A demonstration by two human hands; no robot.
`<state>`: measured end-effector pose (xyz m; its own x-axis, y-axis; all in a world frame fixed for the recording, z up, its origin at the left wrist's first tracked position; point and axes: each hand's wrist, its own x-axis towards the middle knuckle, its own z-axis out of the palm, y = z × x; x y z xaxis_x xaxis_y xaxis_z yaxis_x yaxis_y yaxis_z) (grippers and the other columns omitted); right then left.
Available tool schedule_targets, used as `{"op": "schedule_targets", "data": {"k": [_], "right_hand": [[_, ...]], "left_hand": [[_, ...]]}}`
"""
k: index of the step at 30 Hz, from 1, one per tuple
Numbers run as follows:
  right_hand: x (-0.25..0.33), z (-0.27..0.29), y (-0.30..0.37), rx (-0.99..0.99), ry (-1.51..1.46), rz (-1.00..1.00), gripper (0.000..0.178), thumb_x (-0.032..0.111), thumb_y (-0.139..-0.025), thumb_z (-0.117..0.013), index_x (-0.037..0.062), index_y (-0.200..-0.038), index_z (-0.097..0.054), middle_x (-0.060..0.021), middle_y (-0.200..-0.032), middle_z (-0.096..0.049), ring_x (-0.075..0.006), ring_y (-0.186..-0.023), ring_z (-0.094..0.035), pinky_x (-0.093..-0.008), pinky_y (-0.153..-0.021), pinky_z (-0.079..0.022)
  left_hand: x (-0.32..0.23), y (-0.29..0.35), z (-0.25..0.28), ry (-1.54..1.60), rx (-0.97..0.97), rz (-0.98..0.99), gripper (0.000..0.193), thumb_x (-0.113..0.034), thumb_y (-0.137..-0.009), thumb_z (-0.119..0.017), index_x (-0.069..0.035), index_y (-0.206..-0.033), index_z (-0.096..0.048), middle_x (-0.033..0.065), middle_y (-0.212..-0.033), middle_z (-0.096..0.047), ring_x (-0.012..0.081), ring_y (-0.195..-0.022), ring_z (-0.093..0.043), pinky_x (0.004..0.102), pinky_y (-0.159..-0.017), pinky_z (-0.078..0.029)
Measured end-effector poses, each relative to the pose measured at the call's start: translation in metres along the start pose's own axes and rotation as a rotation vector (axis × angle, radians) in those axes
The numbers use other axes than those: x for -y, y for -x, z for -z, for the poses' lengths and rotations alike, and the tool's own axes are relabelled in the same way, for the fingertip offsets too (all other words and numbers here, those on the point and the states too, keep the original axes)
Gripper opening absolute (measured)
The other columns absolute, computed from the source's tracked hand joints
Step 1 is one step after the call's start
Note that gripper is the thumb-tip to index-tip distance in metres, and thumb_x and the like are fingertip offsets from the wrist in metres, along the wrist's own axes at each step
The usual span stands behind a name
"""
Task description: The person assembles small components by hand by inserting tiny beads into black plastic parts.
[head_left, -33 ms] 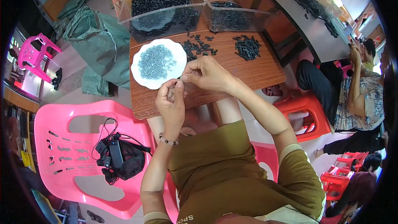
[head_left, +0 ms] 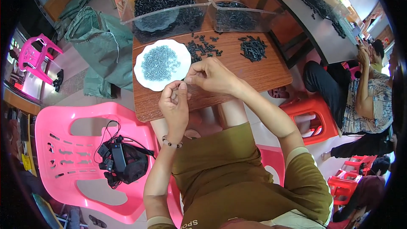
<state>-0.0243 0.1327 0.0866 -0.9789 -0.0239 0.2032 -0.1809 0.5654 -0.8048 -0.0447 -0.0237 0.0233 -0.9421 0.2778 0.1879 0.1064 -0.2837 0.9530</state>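
Note:
My left hand [head_left: 174,101] and my right hand [head_left: 210,75] meet fingertip to fingertip at the near right edge of a white scalloped plate [head_left: 141,81]. Both are closed in a pinch. A tiny dark bit shows between the fingertips, too small and covered to name. On the plate lies a heap of small shiny clear or silvery pieces [head_left: 159,62]. Beyond my right hand, short black tube-like pieces [head_left: 207,48] are scattered on the brown wooden table [head_left: 229,44]. A separate pile of black pieces [head_left: 253,49] lies farther right.
Two clear plastic bins [head_left: 165,32] [head_left: 241,26] of black pieces stand at the table's far side. Left are green sacks [head_left: 101,38] and a pink chair [head_left: 63,144] bearing a black cabled device [head_left: 121,159]. A red stool [head_left: 313,116] and another person [head_left: 369,101] are at right.

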Motion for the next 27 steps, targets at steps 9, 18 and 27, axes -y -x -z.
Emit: {"op": "schedule_targets", "data": {"k": [9,18,27], "right_hand": [[-0.009,-0.010,-0.006,-0.024,-0.110,0.047,0.011,0.008,-0.082,-0.067,-0.0007,-0.089,-0.068,-0.0068,-0.075,-0.068,-0.0088,-0.066,-0.058,-0.0259,-0.063,-0.047],[-0.013,-0.013,-0.028,-0.112,-0.156,0.083,0.014,0.009,-0.084,-0.066,-0.0024,-0.092,-0.066,-0.0049,-0.081,-0.067,-0.0066,-0.069,-0.056,-0.0251,-0.062,-0.047],[-0.007,-0.007,0.020,-0.052,-0.370,-0.051,0.009,0.008,-0.082,-0.068,-0.0001,-0.086,-0.067,-0.0060,-0.075,-0.067,-0.0096,-0.068,-0.061,-0.0262,-0.062,-0.049]], "left_hand": [[0.009,-0.005,0.008,0.266,-0.033,0.168,0.019,-0.021,-0.095,-0.056,-0.002,-0.098,-0.059,-0.0007,-0.079,-0.058,0.0058,-0.065,-0.055,0.0205,-0.061,-0.046],[0.002,-0.001,0.005,0.529,-0.032,0.389,0.015,-0.020,-0.094,-0.057,-0.006,-0.098,-0.059,-0.0004,-0.083,-0.058,0.0078,-0.069,-0.056,0.0235,-0.064,-0.049],[-0.003,0.010,-0.006,0.630,0.075,0.493,0.015,-0.020,-0.094,-0.057,-0.006,-0.101,-0.059,-0.0001,-0.084,-0.059,0.0075,-0.070,-0.054,0.0236,-0.065,-0.048]]}}
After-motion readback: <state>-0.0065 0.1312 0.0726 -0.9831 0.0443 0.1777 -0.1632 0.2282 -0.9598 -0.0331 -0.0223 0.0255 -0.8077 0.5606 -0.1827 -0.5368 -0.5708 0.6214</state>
